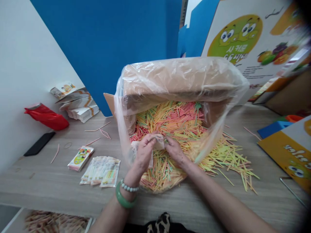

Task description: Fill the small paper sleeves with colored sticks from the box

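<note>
My left hand (146, 145) is closed on a small whitish plastic packet (159, 142), pinched between thumb and fingers. At the packet's other edge, my right hand (173, 149) pinches with its fingertips; a small greenish bit shows there, too small to name. More packet film (135, 148) shows behind and below my left hand. Both hands are over a cardboard box (167, 79) tipped towards me and lined with a clear plastic bag (218, 69). Thin candy-like sticks (187, 111) in yellow, pink, orange and green fill it and spill out to the right.
Left lie filled packets (100, 171), a small printed carton (81, 158), a black phone-like slab (39, 143), a red bag (47, 116) and stacked flat cartons (80, 105). A blue panel (109, 38) stands behind; printed boxes (286, 149) stand right. A bin of sticks (55, 221) sits lower left.
</note>
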Demonstrator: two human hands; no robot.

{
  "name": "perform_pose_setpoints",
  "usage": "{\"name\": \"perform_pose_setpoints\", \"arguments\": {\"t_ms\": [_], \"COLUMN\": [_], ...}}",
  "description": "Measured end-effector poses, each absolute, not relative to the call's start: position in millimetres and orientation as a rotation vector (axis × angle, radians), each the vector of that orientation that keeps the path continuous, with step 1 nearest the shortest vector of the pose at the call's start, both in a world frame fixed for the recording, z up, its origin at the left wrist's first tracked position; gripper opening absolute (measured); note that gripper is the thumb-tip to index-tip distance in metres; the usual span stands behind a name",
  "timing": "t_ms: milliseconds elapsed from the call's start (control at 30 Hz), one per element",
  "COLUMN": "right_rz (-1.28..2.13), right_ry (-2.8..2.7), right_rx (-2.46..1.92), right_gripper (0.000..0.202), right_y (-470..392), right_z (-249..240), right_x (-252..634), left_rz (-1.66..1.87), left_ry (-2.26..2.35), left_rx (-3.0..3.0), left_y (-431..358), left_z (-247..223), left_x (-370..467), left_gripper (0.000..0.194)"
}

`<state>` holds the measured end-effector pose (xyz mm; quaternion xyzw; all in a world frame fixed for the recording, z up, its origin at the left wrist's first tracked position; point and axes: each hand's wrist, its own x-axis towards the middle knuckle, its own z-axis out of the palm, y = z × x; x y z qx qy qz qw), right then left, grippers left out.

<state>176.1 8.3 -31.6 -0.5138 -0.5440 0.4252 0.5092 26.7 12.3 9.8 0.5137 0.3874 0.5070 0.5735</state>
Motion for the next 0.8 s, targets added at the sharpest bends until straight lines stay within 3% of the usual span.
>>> {"name": "perform_pose_setpoints", "arguments": {"t_ms": [167,467,567,800], "right_rz": [1.026,1.086,0.974,1.008], "right_ry": [-1.197,-1.297,-1.397,-1.310], "right_rx": [-1.130,-1.136,-1.249,-1.213], "right_gripper": [0.018,0.026,0.023,0.017], "right_y": [6,1,-2,3], "right_z": [-11,-24,-32,-17], "right_x": [184,173,170,179], "left_rz": [1.261,0.954,0.887,1.188], "left_ry": [0.995,0.827,0.799,0.983], "left_rx": [1.098,1.867,1.792,1.288], "left_y": [9,1,3,-2], "left_z": [11,13,4,3], "left_x": [5,19,18,2], "left_gripper": [0.025,0.018,0.017,0.022]}}
